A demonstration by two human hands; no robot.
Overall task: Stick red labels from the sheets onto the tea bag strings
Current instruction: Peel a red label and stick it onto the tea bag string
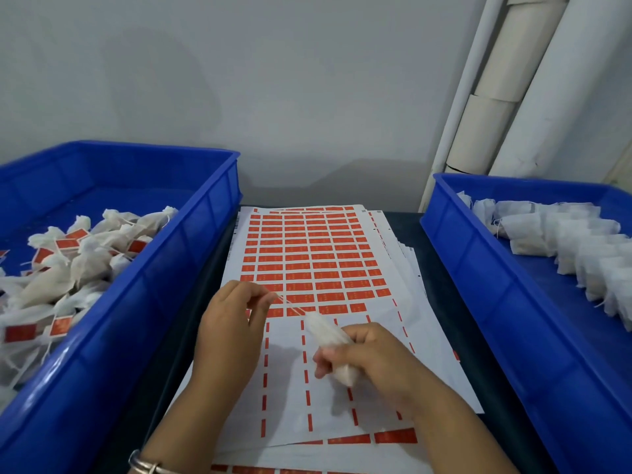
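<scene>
Holding one tea bag (330, 350) low in the centre of the frame: my right hand (372, 354) has its fingers curled round the bag's lower half, above the stripped part of the top label sheet (342, 388). The bag's long axis runs diagonally, gathered neck pointing to upper left, fat end to lower right under my fingers. From the neck the string (289, 304) goes up-left, taut, to my left hand (232, 323), whose thumb and forefinger pinch its end just over the lowest rows of red labels (307, 258).

The sheet lies lengthwise up the middle of the frame; labels fill its upper part, and only red dashes show on the lower part. More sheets (403, 254) fan out from under its right edge, and another strip of labels shows at the bottom edge. All lie on a dark table (205, 302).

Left of the frame: a blue bin (164, 275) with a heap of labelled bags (68, 265), red tags showing. Right: a second blue bin (496, 285) holding unlabelled bags (574, 241) in rough rows. White pipes (506, 90) stand in the upper right against a grey wall (239, 80). A metal bangle (143, 465) sits on my left wrist, bottom edge.
</scene>
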